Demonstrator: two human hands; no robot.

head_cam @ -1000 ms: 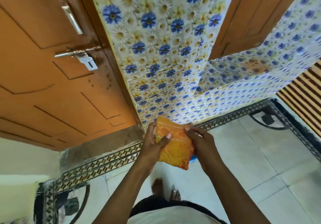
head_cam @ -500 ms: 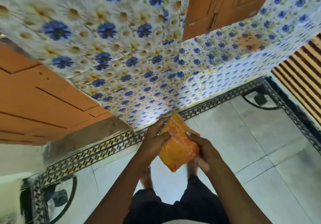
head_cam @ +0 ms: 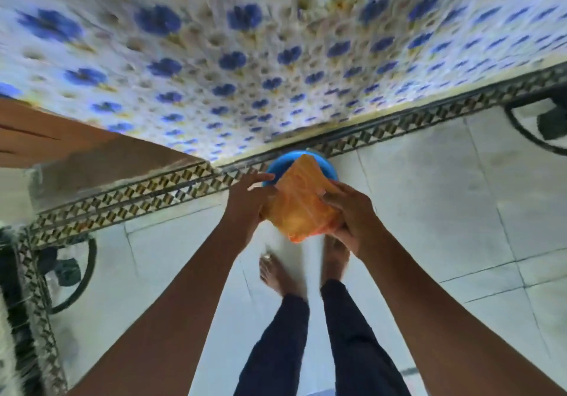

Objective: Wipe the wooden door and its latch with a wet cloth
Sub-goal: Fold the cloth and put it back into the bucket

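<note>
At the centre of the frame the orange cloth (head_cam: 302,203) is held folded between both hands: the right hand (head_cam: 349,214) grips its right edge, while the left hand (head_cam: 248,202) supports its left side with fingers partly spread. A blue container (head_cam: 276,165) sits on the floor just behind it. Only a corner of the wooden door (head_cam: 27,133) shows at middle left; the latch is out of view. Judging by this, wiping has not begun and the whole job remains.
</note>
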